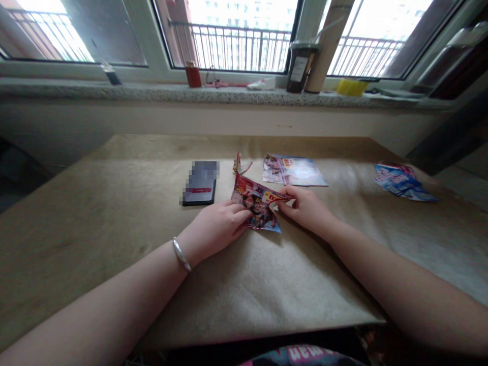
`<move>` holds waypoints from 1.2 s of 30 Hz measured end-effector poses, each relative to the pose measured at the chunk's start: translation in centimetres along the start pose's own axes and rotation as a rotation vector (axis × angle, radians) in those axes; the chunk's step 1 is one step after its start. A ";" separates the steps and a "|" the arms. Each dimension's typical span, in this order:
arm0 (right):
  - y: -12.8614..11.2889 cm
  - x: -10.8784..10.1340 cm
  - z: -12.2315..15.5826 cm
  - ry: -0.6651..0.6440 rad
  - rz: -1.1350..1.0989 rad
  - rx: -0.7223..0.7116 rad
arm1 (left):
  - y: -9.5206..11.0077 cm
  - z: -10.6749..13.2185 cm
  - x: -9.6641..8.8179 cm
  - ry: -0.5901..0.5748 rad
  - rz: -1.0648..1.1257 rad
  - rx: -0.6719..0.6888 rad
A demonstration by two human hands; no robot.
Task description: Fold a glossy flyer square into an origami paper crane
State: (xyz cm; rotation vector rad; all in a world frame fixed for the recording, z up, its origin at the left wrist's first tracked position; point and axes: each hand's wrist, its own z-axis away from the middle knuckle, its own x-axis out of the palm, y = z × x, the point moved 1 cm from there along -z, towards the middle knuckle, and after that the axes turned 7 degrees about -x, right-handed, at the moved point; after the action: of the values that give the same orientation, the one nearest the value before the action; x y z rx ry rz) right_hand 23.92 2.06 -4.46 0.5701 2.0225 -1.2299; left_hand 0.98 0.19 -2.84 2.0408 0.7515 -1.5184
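Note:
A piece of glossy printed paper point(258, 204), red with pictures, lies partly folded on the brown table point(114, 213) in front of me. My left hand point(217, 229), with a silver bangle on the wrist, presses its fingers on the paper's left side. My right hand point(305, 207) pinches the paper's right edge between thumb and fingers. A small folded paper piece point(239, 164) stands just beyond it.
A dark phone point(201, 183) lies left of the paper. A printed sheet point(292, 170) lies behind it, and more blue sheets point(400, 182) at the far right. On the windowsill point(152, 92) stand a red box point(193, 75), a dark jar point(301, 68) and a yellow object point(351, 87).

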 end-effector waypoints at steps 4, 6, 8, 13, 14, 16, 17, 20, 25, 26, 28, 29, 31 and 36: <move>-0.1 0.0 -0.1 0.014 -0.034 0.019 | 0.1 0.0 -0.1 0.011 0.051 -0.019; 0.0 0.0 -0.1 0.015 -0.061 0.025 | 0.1 -0.1 -0.3 -0.001 0.063 -0.039; 0.0 0.1 -0.1 0.016 -0.080 0.042 | 0.3 -0.1 -0.4 -0.016 0.066 -0.061; 0.0 0.4 -0.2 0.037 -0.179 0.077 | 0.5 0.2 -0.4 0.039 0.103 -0.074; 0.0 0.5 -0.3 0.041 -0.210 0.083 | 0.5 0.3 -0.3 0.063 0.103 -0.068; 0.1 0.7 -0.3 0.035 -0.271 0.082 | 0.5 0.4 -0.2 0.103 0.095 -0.056; 0.1 0.8 -0.3 0.032 -0.294 0.077 | 0.5 0.4 -0.2 0.114 0.088 -0.051; 0.1 1.0 -0.3 0.027 -0.355 0.072 | 0.7 0.4 -0.2 0.120 0.066 -0.038; -0.2 1.1 -0.3 -0.003 -0.441 0.112 | 0.9 0.3 -0.3 0.117 0.062 -0.026; -0.4 1.1 -0.2 -0.011 -0.434 0.111 | 0.9 0.2 -0.3 0.117 0.064 -0.025; -0.6 1.0 -0.2 -0.018 -0.388 0.078 | 1.0 0.2 -0.3 0.112 0.070 -0.023; -0.7 1.0 -0.2 -0.020 -0.357 0.053 | 1.1 0.2 -0.4 0.112 0.074 -0.022; -0.8 1.0 -0.1 -0.032 -0.302 0.006 | 1.2 0.2 -0.4 0.111 0.078 -0.024; -0.8 1.2 0.1 -0.115 -0.345 -0.033 | 1.3 0.2 -0.6 0.111 0.069 -0.044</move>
State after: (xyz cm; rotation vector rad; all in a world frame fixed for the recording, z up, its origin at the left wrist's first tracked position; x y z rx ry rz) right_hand 22.63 1.64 -4.95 0.1310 2.0948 -1.3895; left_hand 1.60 -0.97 -2.21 2.1099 0.7416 -1.3488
